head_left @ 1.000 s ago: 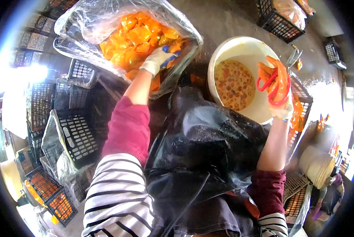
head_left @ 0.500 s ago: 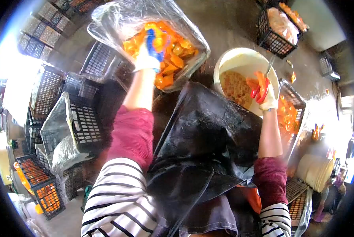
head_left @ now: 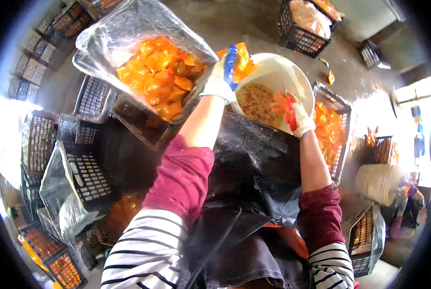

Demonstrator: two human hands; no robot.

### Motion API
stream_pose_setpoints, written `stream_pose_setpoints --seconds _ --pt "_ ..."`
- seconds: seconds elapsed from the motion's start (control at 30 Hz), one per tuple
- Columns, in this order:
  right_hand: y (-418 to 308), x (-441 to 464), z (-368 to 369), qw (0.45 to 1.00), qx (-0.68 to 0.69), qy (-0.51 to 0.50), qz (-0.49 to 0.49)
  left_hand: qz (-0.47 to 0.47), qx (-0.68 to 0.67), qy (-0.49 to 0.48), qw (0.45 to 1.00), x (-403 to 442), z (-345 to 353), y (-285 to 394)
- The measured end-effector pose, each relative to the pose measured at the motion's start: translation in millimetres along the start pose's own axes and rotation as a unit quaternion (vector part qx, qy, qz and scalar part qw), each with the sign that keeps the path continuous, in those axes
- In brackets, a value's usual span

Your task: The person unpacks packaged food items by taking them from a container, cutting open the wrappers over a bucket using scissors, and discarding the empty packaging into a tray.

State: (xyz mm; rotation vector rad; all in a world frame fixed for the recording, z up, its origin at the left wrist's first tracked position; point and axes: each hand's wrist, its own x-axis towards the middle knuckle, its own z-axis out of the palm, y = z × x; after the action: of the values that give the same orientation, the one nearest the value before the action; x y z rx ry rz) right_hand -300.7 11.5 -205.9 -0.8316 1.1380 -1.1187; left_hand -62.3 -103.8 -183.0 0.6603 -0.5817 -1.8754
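My left hand (head_left: 221, 77), in a white glove with blue on it, is closed on an orange piece (head_left: 242, 61) between the lined crate and the bucket. Glossy orange pieces (head_left: 160, 72) fill the crate lined with clear plastic (head_left: 102, 41). My right hand (head_left: 297, 115), gloved in white with orange-stained fingers, is over the white bucket (head_left: 299, 79), its fingers curled round a red-handled tool (head_left: 290, 113). The tool's working end is hidden. Brownish liquid with small round bits (head_left: 255, 103) lies in the bucket.
A black crate of orange pieces (head_left: 327, 130) stands right of the bucket. Another crate (head_left: 304, 36) holds a pale bag at the top. Stacked crates (head_left: 88, 178) stand at the left. A co-worker (head_left: 408, 212) is at the far right, near a pale tub (head_left: 379, 183).
My left hand has moved out of the lined crate to the bucket's left rim, carrying an orange piece. My right hand stays over the bucket. The view has shifted.
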Motion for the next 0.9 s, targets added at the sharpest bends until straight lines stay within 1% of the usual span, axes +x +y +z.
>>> stream_pose_setpoints --seconds 0.07,0.1,0.2,0.23,0.27,0.33,0.37,0.47,0.53,0.57,0.6,0.63,0.67,0.7,0.77,0.8,0.83,0.9 --pt "-6 -1 17 0.999 -0.037 -0.002 0.005 0.034 0.008 -0.013 0.999 14 -15 -9" --pt "-18 -8 33 1.0 -0.003 0.004 0.018 0.054 0.023 -0.009 0.998 15 -13 -12" --pt "-20 -2 43 0.993 -0.103 -0.055 -0.002 0.083 0.038 0.107 0.99 5 0 -11" --pt "-25 -10 51 0.996 -0.044 -0.063 0.047 0.079 0.028 0.1 0.991 -1 6 -4" --pt "-21 -9 53 0.993 -0.079 -0.062 0.056 0.1 0.035 0.101 0.989 -1 7 -5" --pt "-10 -4 49 0.984 -0.151 -0.058 0.073 0.094 -0.063 0.055 0.992 7 8 -14" --pt "-8 -3 54 0.979 -0.188 -0.071 0.027 0.082 -0.046 0.053 0.994 8 11 -18" --pt "-21 -11 55 0.991 -0.031 -0.095 0.093 0.054 -0.004 0.036 0.998 15 15 -29" --pt "-14 -7 45 0.989 -0.092 -0.055 0.097 0.047 0.011 0.014 0.999 25 8 -32" --pt "-16 -9 46 0.987 -0.114 -0.041 0.103 0.043 -0.006 -0.031 0.999 25 6 -28" --pt "-19 -9 47 0.984 -0.136 -0.03 0.11 0.068 0.057 -0.028 0.996 23 6 -28" --pt "-20 -11 49 0.988 -0.118 -0.028 0.095 0.092 0.119 -0.021 0.988 22 6 -28" --pt "-20 -15 51 0.991 -0.099 -0.028 0.082 0.022 -0.069 -0.002 0.997 19 7 -25" --pt "-21 -16 53 0.994 -0.081 -0.027 0.067 0.023 -0.063 0.001 0.998 18 6 -25" --pt "-6 -4 48 0.985 -0.168 -0.021 -0.02 0.024 -0.052 0.004 0.998 15 9 -29" --pt "-2 -2 43 0.983 -0.181 -0.016 -0.014 0.019 0.103 0.048 0.993 2 24 -23" --pt "2 0 39 0.981 -0.194 -0.011 -0.008 0.016 0.15 0.03 0.988 12 11 -30" --pt "-32 -17 53 0.982 -0.161 0.006 0.103 -0.005 0.124 -0.001 0.992 11 16 -28"
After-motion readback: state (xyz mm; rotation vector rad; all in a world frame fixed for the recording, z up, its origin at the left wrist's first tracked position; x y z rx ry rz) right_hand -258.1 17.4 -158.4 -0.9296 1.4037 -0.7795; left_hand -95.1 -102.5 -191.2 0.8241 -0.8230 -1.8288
